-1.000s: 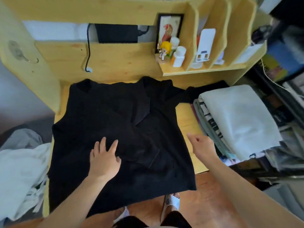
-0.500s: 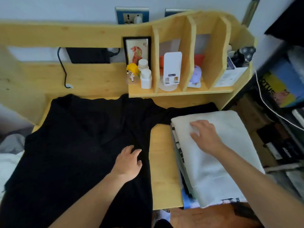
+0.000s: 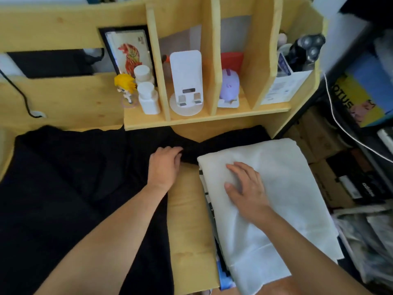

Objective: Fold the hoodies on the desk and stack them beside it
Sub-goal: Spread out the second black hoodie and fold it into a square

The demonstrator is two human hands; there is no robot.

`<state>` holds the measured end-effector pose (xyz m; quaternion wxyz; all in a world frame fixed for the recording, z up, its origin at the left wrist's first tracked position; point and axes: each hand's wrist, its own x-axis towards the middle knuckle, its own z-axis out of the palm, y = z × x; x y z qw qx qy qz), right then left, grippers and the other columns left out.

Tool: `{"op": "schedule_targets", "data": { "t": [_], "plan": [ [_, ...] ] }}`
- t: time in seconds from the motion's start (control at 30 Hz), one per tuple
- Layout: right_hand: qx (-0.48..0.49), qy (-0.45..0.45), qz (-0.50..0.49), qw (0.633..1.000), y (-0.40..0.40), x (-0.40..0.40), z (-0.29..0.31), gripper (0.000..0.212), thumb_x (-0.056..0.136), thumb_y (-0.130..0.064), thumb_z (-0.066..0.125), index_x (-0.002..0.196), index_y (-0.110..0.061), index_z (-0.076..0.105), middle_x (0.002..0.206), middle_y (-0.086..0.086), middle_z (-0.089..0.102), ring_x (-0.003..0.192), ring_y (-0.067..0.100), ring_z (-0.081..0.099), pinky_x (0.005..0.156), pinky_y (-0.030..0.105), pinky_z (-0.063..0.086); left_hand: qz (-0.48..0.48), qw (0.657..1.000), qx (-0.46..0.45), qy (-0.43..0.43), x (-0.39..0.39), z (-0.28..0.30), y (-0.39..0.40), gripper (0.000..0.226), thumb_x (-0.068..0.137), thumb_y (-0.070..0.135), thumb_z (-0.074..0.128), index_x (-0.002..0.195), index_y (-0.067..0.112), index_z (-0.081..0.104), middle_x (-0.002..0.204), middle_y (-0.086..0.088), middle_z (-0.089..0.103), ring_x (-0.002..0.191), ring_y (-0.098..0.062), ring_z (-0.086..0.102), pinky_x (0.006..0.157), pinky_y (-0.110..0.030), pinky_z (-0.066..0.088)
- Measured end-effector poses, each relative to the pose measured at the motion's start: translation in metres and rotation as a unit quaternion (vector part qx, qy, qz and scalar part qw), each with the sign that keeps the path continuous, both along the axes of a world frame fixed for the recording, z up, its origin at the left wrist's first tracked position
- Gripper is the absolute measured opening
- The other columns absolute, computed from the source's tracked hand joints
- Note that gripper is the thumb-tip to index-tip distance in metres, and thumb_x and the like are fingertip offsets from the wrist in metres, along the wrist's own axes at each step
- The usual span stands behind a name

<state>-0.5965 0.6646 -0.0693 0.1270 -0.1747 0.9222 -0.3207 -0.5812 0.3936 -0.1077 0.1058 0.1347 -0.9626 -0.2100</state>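
Black hoodie (image 3: pixel 70 177) spread flat on desk (image 3: pixel 189 220), sleeve (image 3: pixel 223 141) under left hand (image 3: pixel 163 165)

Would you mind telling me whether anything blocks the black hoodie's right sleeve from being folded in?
Yes: the sleeve runs under the white folded stack, which the right hand presses; the left hand grips it.
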Motion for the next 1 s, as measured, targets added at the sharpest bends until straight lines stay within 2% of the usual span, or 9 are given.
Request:
{"op": "schedule_targets", "data": {
  "t": [0.1,0.2,0.3,0.4,0.47,0.57,0.77,0.87,1.0],
  "plan": [
    [-0.014,0.045,-0.045,0.998,-0.009,0.014,0.016,0.039,0.096,-0.023,0.063,0.135,-0.025,0.059,0.142,-0.007,0.047,0.131,0.013,0.038,0.114,0.031,0.032,0.031,0.993,-0.024,0.112,0.068,0.014,0.006,0.024,0.09,0.009,0.07,0.112,0.014,0.076,0.114,-0.003,0.066,0.107,-0.023,0.057,0.09,-0.038,0.05],
    [-0.087,0.096,-0.09,0.988,-0.031,0.061,0.038,0.019,0.095,-0.011,0.058,0.109,-0.019,0.068,0.114,-0.009,0.059,0.106,0.008,0.054,0.091,0.018,0.042,0.085,0.994,-0.051,0.052,0.127,0.002,-0.017,0.027,0.085,0.005,0.074,0.111,0.011,0.075,0.122,-0.008,0.059,0.112,-0.029,0.056,0.092,-0.043,0.053],
    [-0.09,-0.118,-0.036,0.988,-0.071,0.101,0.037,0.012,0.097,-0.021,0.057,0.105,-0.027,0.065,0.101,-0.016,0.062,0.092,0.003,0.06,0.076,0.013,0.046,0.054,0.972,-0.076,-0.217,0.166,-0.015,-0.041,0.052,0.098,0.026,0.062,0.148,0.031,0.049,0.151,-0.011,0.039,0.135,-0.034,0.039,0.105,-0.049,0.046],
    [-0.052,-0.319,-0.061,0.944,-0.113,0.104,0.022,0.05,0.095,-0.041,0.06,0.141,-0.029,0.047,0.135,-0.007,0.057,0.116,0.012,0.059,0.098,0.031,0.052,-0.004,0.932,-0.033,-0.361,0.186,-0.028,-0.05,0.069,0.105,0.035,0.043,0.16,0.044,0.003,0.169,-0.01,0.005,0.153,-0.036,0.01,0.121,-0.048,0.026],
    [-0.047,-0.285,-0.097,0.953,-0.147,0.088,0.021,0.078,0.092,-0.048,0.062,0.156,-0.024,0.025,0.157,0.001,0.037,0.137,0.023,0.046,0.112,0.041,0.042,-0.017,0.928,-0.017,-0.373,0.187,-0.029,-0.05,0.071,0.106,0.036,0.041,0.159,0.047,-0.005,0.17,-0.009,-0.006,0.156,-0.036,-0.002,0.124,-0.049,0.019],
    [-0.031,-0.196,-0.16,0.967,-0.206,0.047,0.013,0.088,0.092,-0.047,0.061,0.16,-0.017,0.014,0.163,0.008,0.02,0.145,0.031,0.031,0.113,0.044,0.035,-0.017,0.915,-0.001,-0.404,0.184,-0.027,-0.052,0.073,0.106,0.036,0.042,0.157,0.051,-0.009,0.169,-0.007,-0.016,0.156,-0.035,-0.011,0.124,-0.051,0.013],
    [0.186,-0.162,-0.143,0.959,-0.229,0.03,-0.059,0.077,0.089,-0.033,0.069,0.15,-0.006,0.031,0.147,0.016,0.041,0.134,0.035,0.041,0.108,0.042,0.038,-0.043,0.897,0.044,-0.438,0.178,-0.026,-0.061,0.073,0.107,0.036,0.042,0.156,0.054,-0.009,0.167,-0.003,-0.025,0.154,-0.034,-0.02,0.124,-0.055,0.008],
    [0.078,-0.123,-0.212,0.966,-0.217,0.048,-0.064,0.038,0.092,-0.01,0.059,0.13,-0.008,0.053,0.127,0.015,0.055,0.116,0.034,0.056,0.094,0.039,0.049,-0.049,0.894,0.063,-0.44,0.178,-0.023,-0.065,0.074,0.106,0.036,0.043,0.156,0.054,-0.008,0.167,-0.002,-0.026,0.154,-0.033,-0.021,0.124,-0.055,0.009],
    [-0.238,-0.215,-0.287,0.903,-0.189,0.084,-0.02,0.031,0.09,0.003,0.048,0.106,-0.017,0.065,0.1,0.005,0.07,0.093,0.021,0.065,0.075,0.028,0.052,-0.056,0.896,0.049,-0.437,0.178,-0.018,-0.066,0.076,0.105,0.039,0.046,0.155,0.054,-0.009,0.168,-0.003,-0.022,0.155,-0.035,-0.015,0.123,-0.056,0.016]
  ]
}}
